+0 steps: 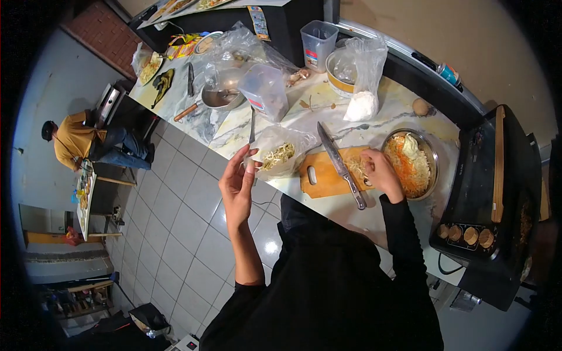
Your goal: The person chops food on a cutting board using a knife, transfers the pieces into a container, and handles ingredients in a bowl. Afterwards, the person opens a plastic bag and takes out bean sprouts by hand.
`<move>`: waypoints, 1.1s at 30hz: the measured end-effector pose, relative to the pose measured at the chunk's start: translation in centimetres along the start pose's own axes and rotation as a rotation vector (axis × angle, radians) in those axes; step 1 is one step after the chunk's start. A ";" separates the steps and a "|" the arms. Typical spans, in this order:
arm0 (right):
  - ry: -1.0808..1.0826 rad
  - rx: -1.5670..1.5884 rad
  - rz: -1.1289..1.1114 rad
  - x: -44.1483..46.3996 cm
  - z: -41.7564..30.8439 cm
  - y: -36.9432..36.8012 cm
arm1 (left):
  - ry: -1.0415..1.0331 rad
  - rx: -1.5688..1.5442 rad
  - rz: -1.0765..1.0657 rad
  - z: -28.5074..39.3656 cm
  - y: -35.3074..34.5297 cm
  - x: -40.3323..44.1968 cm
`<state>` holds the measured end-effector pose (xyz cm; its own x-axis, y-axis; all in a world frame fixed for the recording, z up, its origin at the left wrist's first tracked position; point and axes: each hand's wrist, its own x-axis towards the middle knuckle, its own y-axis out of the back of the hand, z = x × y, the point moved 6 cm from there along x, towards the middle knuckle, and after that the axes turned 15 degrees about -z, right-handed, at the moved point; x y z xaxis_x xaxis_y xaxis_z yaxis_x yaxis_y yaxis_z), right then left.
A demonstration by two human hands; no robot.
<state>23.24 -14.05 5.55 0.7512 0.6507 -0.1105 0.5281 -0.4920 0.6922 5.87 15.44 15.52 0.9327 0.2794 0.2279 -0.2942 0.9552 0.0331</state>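
My left hand point(239, 186) is raised beside a clear plastic bag of bean sprouts point(278, 157), its fingers apart and nothing visible in them. Over the right end of an orange cutting board point(321, 175), my right hand point(383, 174) has its fingertips pressed together at some pale shreds point(356, 167); what they grip is too small to make out. A knife point(339, 162) lies diagonally across the board, handle toward me. Right of that hand stands a metal bowl point(434, 158) with grated orange and pale food and a creamy dollop.
Behind the board are a bag of white powder point(362, 106), a plastic container point(263, 93), a saucepan point(221, 103) and a round brown item point(420, 106). A black toaster oven point(468, 193) stands at the right. A person point(79, 137) is at another table, far left.
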 end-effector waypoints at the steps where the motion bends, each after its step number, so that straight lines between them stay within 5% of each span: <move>1: 0.000 0.000 -0.006 -0.1 -0.1 0.2 | 0.004 -0.001 0.004 -0.1 0.0 -0.1; 13: 0.117 0.191 0.050 0.0 -6.2 5.0 | 0.005 0.017 0.004 -0.1 -0.1 -0.1; 22: 0.742 0.168 -0.293 3.7 -20.8 -3.3 | 0.070 -0.011 -0.143 0.2 -1.6 -1.2; 26: 0.758 -0.049 -0.251 7.5 -15.5 -12.1 | 0.111 -0.028 -0.205 0.1 -1.8 -2.5; 31: 0.267 -0.344 -0.481 9.0 -11.8 -15.5 | 0.122 -0.030 -0.178 0.3 -1.7 -3.7; 33: 0.430 -0.294 -0.393 8.6 -12.3 -14.9 | 0.137 -0.034 -0.179 0.4 -1.8 -4.0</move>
<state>16.93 5.99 3.06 0.2666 0.9532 -0.1426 0.5549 -0.0309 0.8314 2.59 12.60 14.96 0.9897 0.1139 0.0869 -0.1166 0.9928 0.0276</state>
